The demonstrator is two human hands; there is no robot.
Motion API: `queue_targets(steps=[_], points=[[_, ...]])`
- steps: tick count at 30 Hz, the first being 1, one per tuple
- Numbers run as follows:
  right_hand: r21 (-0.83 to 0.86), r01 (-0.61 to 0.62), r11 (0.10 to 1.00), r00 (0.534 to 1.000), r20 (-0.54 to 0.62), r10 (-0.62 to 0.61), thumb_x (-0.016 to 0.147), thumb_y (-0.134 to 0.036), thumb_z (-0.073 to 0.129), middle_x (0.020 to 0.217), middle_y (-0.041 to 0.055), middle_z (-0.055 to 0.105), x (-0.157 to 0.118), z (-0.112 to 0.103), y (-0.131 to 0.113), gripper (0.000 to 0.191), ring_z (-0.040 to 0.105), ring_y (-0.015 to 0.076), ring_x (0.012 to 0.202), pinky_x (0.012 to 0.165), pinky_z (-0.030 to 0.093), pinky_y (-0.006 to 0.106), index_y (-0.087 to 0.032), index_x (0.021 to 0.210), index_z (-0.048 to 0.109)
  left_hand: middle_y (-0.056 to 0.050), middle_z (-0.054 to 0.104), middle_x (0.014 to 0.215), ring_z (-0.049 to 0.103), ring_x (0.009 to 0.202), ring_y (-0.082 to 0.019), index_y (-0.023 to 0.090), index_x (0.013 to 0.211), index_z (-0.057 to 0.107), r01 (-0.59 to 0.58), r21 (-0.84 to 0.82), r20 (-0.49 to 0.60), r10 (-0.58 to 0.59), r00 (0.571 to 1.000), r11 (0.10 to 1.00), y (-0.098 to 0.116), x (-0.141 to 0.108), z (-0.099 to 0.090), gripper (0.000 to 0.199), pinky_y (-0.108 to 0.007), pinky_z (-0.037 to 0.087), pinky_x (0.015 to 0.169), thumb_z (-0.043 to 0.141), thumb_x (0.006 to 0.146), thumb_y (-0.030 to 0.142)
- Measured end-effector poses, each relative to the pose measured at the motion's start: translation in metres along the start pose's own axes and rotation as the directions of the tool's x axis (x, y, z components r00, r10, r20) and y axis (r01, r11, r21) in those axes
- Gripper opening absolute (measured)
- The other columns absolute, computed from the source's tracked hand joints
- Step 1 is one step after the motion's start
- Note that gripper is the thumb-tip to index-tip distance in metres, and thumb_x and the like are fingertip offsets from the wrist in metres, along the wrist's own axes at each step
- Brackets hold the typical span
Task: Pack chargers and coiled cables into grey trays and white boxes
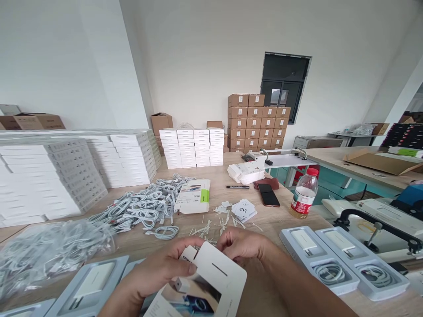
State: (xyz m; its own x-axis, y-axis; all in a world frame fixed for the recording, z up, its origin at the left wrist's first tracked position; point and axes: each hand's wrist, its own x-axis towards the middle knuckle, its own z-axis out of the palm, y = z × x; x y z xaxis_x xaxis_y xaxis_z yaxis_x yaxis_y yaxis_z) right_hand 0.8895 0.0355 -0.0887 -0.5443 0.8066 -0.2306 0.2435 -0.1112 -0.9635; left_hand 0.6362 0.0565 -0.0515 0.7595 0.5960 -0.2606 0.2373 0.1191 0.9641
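A white printed box (228, 286) with a slotted flap stands at the bottom middle, tilted, with a picture of a phone on its front. My left hand (168, 264) grips its upper left edge, thumb on the front. At the flap's right edge is my right hand (241, 243), its fingers curled together; what they pinch, if anything, is hidden. Just beyond the hands lie thin paper strips (206, 228) and a stack of white cards (243, 209). Right of my right arm, two open trays (337, 286) each hold a white charger and a coiled cable.
White cables (142, 204) and a plastic bag (56, 246) lie at left, before stacked white boxes (39, 176). A flattened box (192, 197), marker (238, 187), phone (268, 195) and red-capped bottle (304, 193) lie or stand farther back. More trays (92, 286) sit lower left.
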Motion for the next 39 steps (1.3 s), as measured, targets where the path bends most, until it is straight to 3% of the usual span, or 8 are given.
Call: queue_targets(steps=[5, 10, 15, 20, 28, 34, 37, 39], points=[[-0.564, -0.083, 0.821, 0.927, -0.347, -0.145, 0.076, -0.02, 0.062, 0.065, -0.0002, 0.069, 0.005, 0.008, 0.002, 0.014, 0.06, 0.012, 0.057, 0.052, 0.041, 0.02, -0.017, 0.079, 0.075, -0.003, 0.072, 0.094, 0.065, 0.083, -0.022, 0.021, 0.111, 0.067, -0.034, -0.107, 0.112, 0.046, 0.993, 0.994, 0.004, -0.001, 0.006, 0.044, -0.03, 0.047, 0.074, 0.075, 0.068, 0.027], [-0.755, -0.187, 0.629, 0.84, -0.454, -0.296, 0.078, -0.015, 0.061, 0.084, 0.0025, 0.075, 0.005, 0.014, -0.002, 0.017, 0.065, 0.0181, 0.081, 0.071, 0.042, 0.025, -0.022, 0.084, 0.075, -0.002, 0.07, 0.099, 0.064, 0.092, -0.024, 0.023, 0.117, 0.066, -0.102, 0.087, 0.041, 0.098, 0.994, 0.991, 0.007, -0.002, 0.007, 0.047, -0.031, 0.048, 0.078, 0.067, 0.07, 0.022], [-0.824, -0.374, 0.425, 0.779, -0.528, -0.338, 0.09, -0.013, 0.049, 0.104, 0.0063, 0.073, 0.017, -0.009, -0.017, 0.027, 0.064, 0.0211, 0.1, 0.081, 0.043, 0.028, -0.022, 0.101, 0.071, -0.002, 0.064, 0.113, 0.061, 0.078, -0.019, 0.035, 0.14, 0.049, -0.05, 0.361, -0.136, 0.106, 0.985, 0.931, 0.006, -0.004, 0.01, 0.076, -0.026, 0.046, 0.064, 0.059, 0.067, 0.018], [-0.833, -0.491, 0.256, 0.806, -0.546, -0.23, 0.09, -0.02, 0.061, 0.11, 0.0089, 0.069, 0.061, -0.046, -0.031, 0.015, 0.061, 0.0242, 0.109, 0.099, 0.043, 0.043, -0.016, 0.103, 0.068, -0.001, 0.066, 0.11, 0.06, 0.073, -0.018, 0.033, 0.114, 0.07, -0.076, 0.44, -0.078, 0.123, 0.989, 0.895, 0.005, -0.001, 0.018, 0.054, -0.024, 0.041, 0.056, 0.058, 0.063, 0.018], [-0.82, -0.507, 0.264, 0.786, -0.566, -0.248, 0.092, -0.029, 0.064, 0.107, 0.0083, 0.067, 0.093, -0.058, -0.03, 0.022, 0.066, 0.0211, 0.097, 0.088, 0.054, 0.042, -0.012, 0.106, 0.065, 0.001, 0.062, 0.079, 0.05, 0.064, -0.015, 0.025, 0.09, 0.076, -0.101, 0.48, -0.115, 0.176, 0.978, 0.871, -0.004, 0.006, 0.014, 0.024, -0.024, 0.034, 0.056, 0.065, 0.072, 0.036], [-0.881, -0.315, 0.353, 0.705, -0.467, -0.534, 0.095, -0.012, 0.045, 0.12, 0.0088, 0.066, 0.058, -0.029, -0.04, 0.032, 0.062, 0.0189, 0.111, 0.095, 0.049, 0.031, -0.023, 0.11, 0.072, -0.001, 0.055, 0.069, 0.048, 0.065, -0.017, 0.02, 0.079, 0.078, -0.198, 0.354, -0.231, 0.291, 0.928, 0.914, -0.007, 0.003, 0.011, 0.066, -0.026, 0.033, 0.061, 0.034, 0.089, 0.068], [-0.876, 0.098, 0.472, 0.548, -0.348, -0.76, 0.092, -0.016, 0.052, 0.113, 0.008, 0.063, 0.034, -0.001, -0.047, 0.027, 0.062, 0.0196, 0.105, 0.084, 0.053, 0.029, -0.026, 0.102, 0.075, -0.003, 0.059, 0.078, 0.051, 0.076, -0.02, 0.022, 0.075, 0.078, -0.195, 0.212, -0.348, 0.26, 0.901, 0.958, -0.005, 0.0, 0.009, 0.075, -0.027, 0.036, 0.067, 0.022, 0.091, 0.069], [-0.83, 0.344, 0.44, 0.482, -0.246, -0.841, 0.089, -0.015, 0.055, 0.104, 0.0061, 0.062, 0.023, 0.017, -0.051, 0.028, 0.062, 0.0186, 0.095, 0.077, 0.053, 0.028, -0.03, 0.099, 0.076, -0.003, 0.058, 0.075, 0.049, 0.073, -0.02, 0.021, 0.078, 0.078, -0.222, 0.106, -0.357, 0.246, 0.901, 0.969, -0.003, 0.0, 0.008, 0.076, -0.027, 0.036, 0.066, 0.02, 0.092, 0.068]])
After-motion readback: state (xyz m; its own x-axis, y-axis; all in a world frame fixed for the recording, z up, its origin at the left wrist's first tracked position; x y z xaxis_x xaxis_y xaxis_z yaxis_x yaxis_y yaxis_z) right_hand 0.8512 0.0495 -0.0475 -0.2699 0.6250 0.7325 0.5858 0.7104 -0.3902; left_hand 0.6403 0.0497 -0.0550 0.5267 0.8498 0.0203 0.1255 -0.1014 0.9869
